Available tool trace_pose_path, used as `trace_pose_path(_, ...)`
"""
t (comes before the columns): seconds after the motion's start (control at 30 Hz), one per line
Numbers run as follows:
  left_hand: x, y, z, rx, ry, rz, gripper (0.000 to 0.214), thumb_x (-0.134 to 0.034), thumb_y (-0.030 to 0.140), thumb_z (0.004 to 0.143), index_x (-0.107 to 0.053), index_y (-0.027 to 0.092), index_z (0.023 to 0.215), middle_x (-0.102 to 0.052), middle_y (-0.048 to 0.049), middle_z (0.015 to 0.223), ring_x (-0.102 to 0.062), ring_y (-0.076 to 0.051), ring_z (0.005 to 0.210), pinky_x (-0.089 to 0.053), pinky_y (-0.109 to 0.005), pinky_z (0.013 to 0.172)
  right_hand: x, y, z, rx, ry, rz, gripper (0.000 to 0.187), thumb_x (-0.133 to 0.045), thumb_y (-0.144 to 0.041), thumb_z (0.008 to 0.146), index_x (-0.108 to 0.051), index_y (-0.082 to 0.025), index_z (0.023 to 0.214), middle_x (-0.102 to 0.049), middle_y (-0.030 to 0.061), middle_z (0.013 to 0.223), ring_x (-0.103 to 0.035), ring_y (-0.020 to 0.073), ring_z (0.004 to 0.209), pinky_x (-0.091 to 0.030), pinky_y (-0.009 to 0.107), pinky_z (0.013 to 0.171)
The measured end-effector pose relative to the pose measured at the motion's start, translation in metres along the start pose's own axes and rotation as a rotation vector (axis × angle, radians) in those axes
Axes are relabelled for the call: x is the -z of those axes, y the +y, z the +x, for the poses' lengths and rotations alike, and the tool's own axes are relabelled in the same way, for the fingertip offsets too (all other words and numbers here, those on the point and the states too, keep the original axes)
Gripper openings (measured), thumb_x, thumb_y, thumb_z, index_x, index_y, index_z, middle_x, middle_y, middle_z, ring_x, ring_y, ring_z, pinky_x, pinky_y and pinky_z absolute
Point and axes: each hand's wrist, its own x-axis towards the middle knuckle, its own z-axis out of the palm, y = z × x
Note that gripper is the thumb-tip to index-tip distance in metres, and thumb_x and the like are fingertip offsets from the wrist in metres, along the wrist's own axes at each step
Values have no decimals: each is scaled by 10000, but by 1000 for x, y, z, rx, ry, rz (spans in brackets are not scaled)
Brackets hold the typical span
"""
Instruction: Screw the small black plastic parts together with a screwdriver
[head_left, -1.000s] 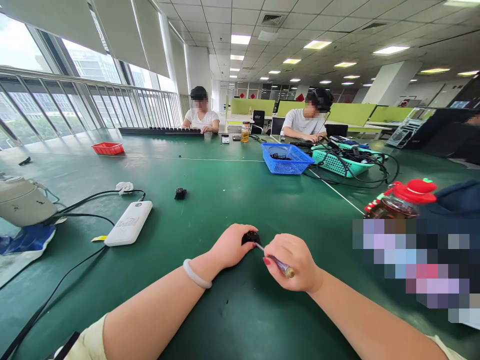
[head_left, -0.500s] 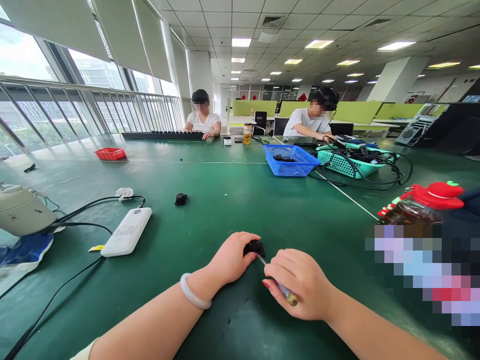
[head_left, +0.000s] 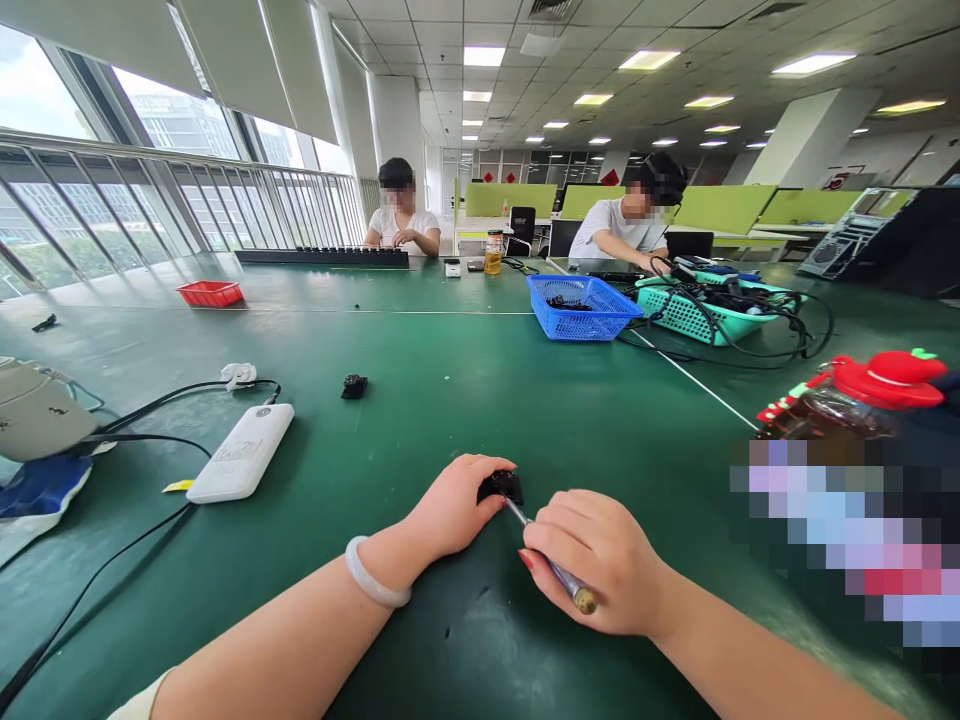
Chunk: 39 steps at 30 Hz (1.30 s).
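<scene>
My left hand [head_left: 450,508] is closed around a small black plastic part [head_left: 508,486], holding it against the green tabletop. In my right hand [head_left: 600,562] is a slim screwdriver [head_left: 574,588] with a brass-coloured end cap, its handle gripped by curled fingers. The thin metal shaft slants up and left, and its tip meets the near side of the black part beside my left thumb. Exactly where the tip sits is too small to make out. Another small black piece [head_left: 355,386] lies farther off, to the left.
A white power bank [head_left: 241,452] with cables lies to the left. Farther back are a red tray [head_left: 211,293], a blue basket [head_left: 583,322] and a teal basket [head_left: 701,318] heaped with cables. A red-lidded bottle [head_left: 862,405] stands right. Two people sit across the table.
The view has shifted slightly. My left hand and the black part have turned a little, showing more of its top. The screwdriver tip stays at the part.
</scene>
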Motion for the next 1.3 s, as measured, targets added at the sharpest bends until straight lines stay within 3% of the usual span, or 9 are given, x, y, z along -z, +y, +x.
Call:
trace_pose_path(0.17, 1, 1, 0, 0, -8, 9, 417, -630, 152, 811, -631, 243, 1217, -676, -38, 1204, -586, -228, 1138, -448, -378, 1025, 0, 0, 0, -2, -4, -29, 114, -520, -134, 850, -582, -197, 779, -571, 1, 619, -466, 139, 570, -364, 289, 546)
trace_pose_path(0.47, 1, 0, 1, -2, -27, 13, 434, -638, 129, 804, -625, 230, 1226, -670, -43, 1219, -577, -229, 1150, -438, -379, 1037, 0, -5, 0, 87, -164, -66, 156, -523, -125, 821, -568, -190, 687, -486, -8, 595, -349, 138, 561, -265, 299, 519)
trace_pose_path(0.6, 2, 0, 1, -12, -21, 17, 429, -638, 132, 809, -623, 230, 1226, -670, -44, 1219, -576, -231, 1147, -440, -378, 1034, -2, -7, 1, 111, -173, -60, 195, -519, -128, 850, -552, -190, 669, -476, -10, 591, -336, 134, 552, -248, 300, 515)
trace_pose_path(0.9, 1, 0, -1, -6, -7, 21, 442, -590, 144, 828, -598, 231, 1260, -667, -50, 1200, -584, -230, 1125, -461, -381, 1005, 1, 5, -1, -33, -104, -87, 118, -538, -220, 919, -614, -171, 843, -575, -8, 649, -433, 129, 573, -291, 285, 550)
trace_pose_path(1.07, 1, 1, -2, -24, -1, 21, 450, -609, 141, 807, -604, 225, 1249, -665, -54, 1214, -581, -234, 1139, -459, -382, 1012, -4, -1, -4, 2, -184, -52, 188, -506, -202, 926, -604, -178, 768, -551, -13, 606, -409, 122, 526, -255, 288, 532)
trace_pose_path(1.2, 1, 2, -2, -28, 16, 23, 415, -607, 157, 815, -620, 219, 1225, -681, -51, 1174, -599, -222, 1099, -469, -362, 994, -13, -6, -8, 46, -257, 33, 301, -534, -408, 928, -603, -181, 743, -558, -4, 614, -426, 125, 526, -272, 283, 529)
trace_pose_path(1.3, 1, 1, -2, -26, 21, 18, 398, -593, 139, 814, -628, 221, 1203, -690, -43, 1146, -602, -215, 1085, -473, -352, 982, -17, -7, -8, 37, -241, 72, 431, -518, -579, 897, -616, -179, 771, -572, 1, 612, -450, 131, 529, -286, 286, 528)
